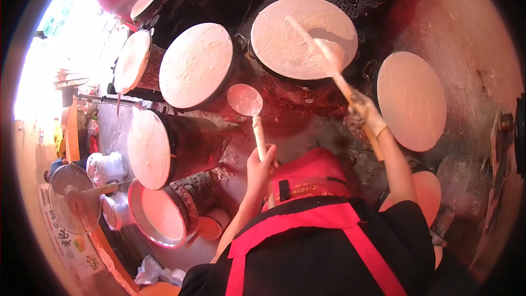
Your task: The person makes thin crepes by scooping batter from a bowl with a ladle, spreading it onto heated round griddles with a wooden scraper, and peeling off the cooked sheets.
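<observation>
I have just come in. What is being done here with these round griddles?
The person's right hand holds a long-handled tool across a round griddle covered mostly by a pale layer. The left hand grips a ladle, held apart from that griddle, its bowl coated pale. A basin with pale contents stands at lower left.

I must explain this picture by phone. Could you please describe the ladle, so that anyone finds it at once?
Start at the red apron in the lower middle. Just left of it in the picture, the left hand grips a pale handle; follow it up to the ladle. Its small round bowl sets it apart from the much wider pale discs around it.
</observation>
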The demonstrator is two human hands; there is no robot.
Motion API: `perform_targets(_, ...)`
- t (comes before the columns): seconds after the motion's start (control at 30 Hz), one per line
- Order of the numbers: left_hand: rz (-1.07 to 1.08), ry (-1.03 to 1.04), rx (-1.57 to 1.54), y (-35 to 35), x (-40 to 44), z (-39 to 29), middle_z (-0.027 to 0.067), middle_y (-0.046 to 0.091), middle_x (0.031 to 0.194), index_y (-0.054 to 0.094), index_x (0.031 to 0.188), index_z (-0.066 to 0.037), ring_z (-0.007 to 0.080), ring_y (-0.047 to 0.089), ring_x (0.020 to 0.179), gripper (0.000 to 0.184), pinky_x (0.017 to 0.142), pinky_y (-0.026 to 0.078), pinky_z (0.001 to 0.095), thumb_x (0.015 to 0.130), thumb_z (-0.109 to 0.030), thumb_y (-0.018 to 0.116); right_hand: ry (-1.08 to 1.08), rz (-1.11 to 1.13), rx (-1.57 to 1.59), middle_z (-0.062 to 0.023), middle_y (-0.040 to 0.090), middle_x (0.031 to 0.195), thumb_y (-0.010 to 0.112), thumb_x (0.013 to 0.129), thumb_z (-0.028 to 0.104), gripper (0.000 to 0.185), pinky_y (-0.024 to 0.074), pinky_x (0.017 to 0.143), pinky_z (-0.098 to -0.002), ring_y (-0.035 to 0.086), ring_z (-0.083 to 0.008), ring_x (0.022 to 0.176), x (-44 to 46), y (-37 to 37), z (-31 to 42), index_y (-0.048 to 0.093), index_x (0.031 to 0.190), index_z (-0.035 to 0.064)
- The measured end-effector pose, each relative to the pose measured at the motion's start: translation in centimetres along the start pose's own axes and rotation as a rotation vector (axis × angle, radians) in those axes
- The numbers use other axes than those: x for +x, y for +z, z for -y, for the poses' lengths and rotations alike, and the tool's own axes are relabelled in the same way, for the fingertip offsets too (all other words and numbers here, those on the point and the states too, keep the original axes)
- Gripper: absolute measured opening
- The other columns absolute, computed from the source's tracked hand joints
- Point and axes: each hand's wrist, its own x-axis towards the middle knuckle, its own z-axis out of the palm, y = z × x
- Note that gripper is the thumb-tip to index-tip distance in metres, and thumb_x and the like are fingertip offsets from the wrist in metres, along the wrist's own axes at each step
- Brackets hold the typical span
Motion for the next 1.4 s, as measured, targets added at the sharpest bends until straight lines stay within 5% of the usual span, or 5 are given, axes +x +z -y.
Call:
perform_targets(0.33,-0.040,0.032,-0.194,2.0,0.7,-1.3,-0.0011,0.046,0.066,0.054,0.109,-0.009,0.0069,0.040,0.048,0.024,0.040,0.030,0.0221,0.100,-0.031,0.055,-0.113,-0.158,-0.335,0.0033,0.057,0.073,0.054,0.098,0.018,0.031,0.0366,0.048,-0.0195,0.045,-0.0068,0.052,7.6,6.7,5.0,0.060,0.128,0.0154)
perform_targets(0.5,0.030,-0.023,-0.263,0.3,0.9,-3.3,-0.0001,0.047,0.076,0.047,0.094,-0.009,0.0082,0.042,0.057,0.019,0.046,0.034,0.0200,0.098,-0.023,0.059,-0.360,-0.405,0.371,0.0038,0.067,0.099,0.058,0.097,0.017,0.040,0.0367,0.046,-0.0172,0.044,-0.0025,0.052,4.0,6.4,0.2,0.056,0.137,0.0156)
perform_targets(0.63,0.115,-0.079,-0.209,-1.1,1.8,-3.1,0.0000,0.046,0.078,0.045,0.094,-0.008,0.0066,0.041,0.059,0.019,0.046,0.032,0.0194,0.099,-0.022,0.057,-0.269,-0.352,0.215,0.0073,0.045,0.059,0.063,0.094,0.023,0.045,0.0290,0.033,-0.0217,0.035,-0.0041,0.039,3.2,11.1,1.0,0.055,0.138,0.0252)
perform_targets(1.2,0.237,-0.082,-0.031,0.1,4.9,-5.5,0.0008,0.048,0.077,0.046,0.096,-0.006,0.0073,0.044,0.057,0.017,0.045,0.035,0.0217,0.098,-0.020,0.057,-0.179,-0.286,-0.100,0.0082,0.045,0.058,0.064,0.095,0.024,0.041,0.0283,0.035,-0.0228,0.035,-0.0038,0.041,3.3,4.9,4.5,0.058,0.134,0.0143)
perform_targets(1.4,0.256,0.142,0.150,2.7,16.5,-7.5,0.0025,0.051,0.069,0.048,0.091,-0.002,0.0121,0.048,0.051,0.020,0.042,0.040,0.0295,0.096,-0.020,0.055,-0.412,-0.406,-0.026,-0.0023,0.059,0.128,0.063,0.094,0.012,0.042,0.0380,0.062,-0.0125,0.051,0.0014,0.074,-1.2,4.3,-2.0,0.056,0.134,-0.0002)
